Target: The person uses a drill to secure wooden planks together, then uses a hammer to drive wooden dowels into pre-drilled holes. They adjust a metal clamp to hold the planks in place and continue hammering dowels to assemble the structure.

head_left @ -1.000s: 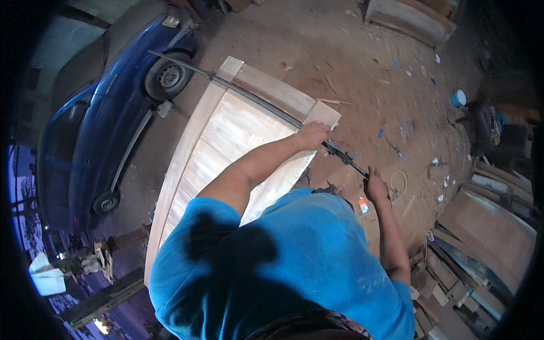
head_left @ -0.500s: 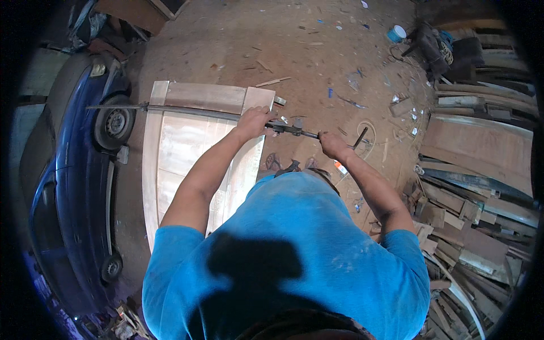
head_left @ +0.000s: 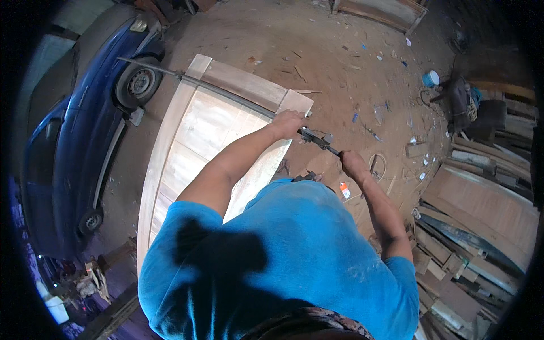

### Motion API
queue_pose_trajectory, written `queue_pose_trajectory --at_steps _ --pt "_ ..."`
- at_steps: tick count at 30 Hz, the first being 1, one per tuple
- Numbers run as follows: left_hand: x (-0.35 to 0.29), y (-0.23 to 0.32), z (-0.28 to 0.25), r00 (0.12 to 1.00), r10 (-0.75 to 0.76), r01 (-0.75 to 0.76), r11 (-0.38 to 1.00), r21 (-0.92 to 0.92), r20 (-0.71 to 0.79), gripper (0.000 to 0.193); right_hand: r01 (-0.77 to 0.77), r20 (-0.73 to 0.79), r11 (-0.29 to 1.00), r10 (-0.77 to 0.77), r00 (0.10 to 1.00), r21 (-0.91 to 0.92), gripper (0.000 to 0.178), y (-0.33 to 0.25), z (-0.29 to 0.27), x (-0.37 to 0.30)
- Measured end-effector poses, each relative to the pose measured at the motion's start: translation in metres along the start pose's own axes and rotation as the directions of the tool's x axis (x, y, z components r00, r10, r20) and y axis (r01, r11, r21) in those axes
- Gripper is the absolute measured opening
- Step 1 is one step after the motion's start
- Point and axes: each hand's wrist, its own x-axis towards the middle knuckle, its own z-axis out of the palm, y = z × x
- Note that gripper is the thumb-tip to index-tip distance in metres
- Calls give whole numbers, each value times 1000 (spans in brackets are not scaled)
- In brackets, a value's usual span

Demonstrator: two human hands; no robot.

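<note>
A long metal bar clamp [head_left: 231, 97] lies across the far end of a pale wooden door panel [head_left: 195, 127]. Its bar runs past the panel's left edge toward the car, and its screw end sticks out past the right edge. My left hand [head_left: 288, 123] is closed around the bar by the panel's right corner, just before the clamp head. Farther right, my right hand [head_left: 354, 164] grips the handle end of the screw. The fingertips of both hands are partly hidden. The panel's near part disappears under my left arm and blue shirt.
A blue car [head_left: 90, 124] stands close on the left. Stacked boards and offcuts [head_left: 481, 209] fill the right side. A blue and white bucket [head_left: 430, 78] sits at the far right, and wood scraps litter the dirt floor [head_left: 334, 85]. Another wooden frame [head_left: 379, 17] lies at the back.
My view has turned, so the panel and clamp now slant down to the right, and the frame at the back has come into sight. Both hands remain on the clamp.
</note>
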Motion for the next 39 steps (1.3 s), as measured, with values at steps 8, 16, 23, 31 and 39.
queue_pose_trajectory --at_steps 8,16,23,31,39 --pt "1 3 4 999 -32 31 999 38 10 66 79 -467 997 -62 882 17 30 -11 0 -20" --pt "1 3 1 998 -37 37 999 6 -46 57 7 -162 994 11 987 110 32 -2 -13 -16" --pt "-6 6 -5 993 -26 20 999 -49 -112 44 149 -299 890 -15 954 431 36 4 1 -17" --pt "-27 -23 4 975 -73 47 991 -129 -210 17 217 -291 860 -85 953 461 27 -8 2 -5" --pt "-97 -8 7 740 -351 318 934 -162 -573 25 295 -282 865 -189 941 405 27 -31 0 20"
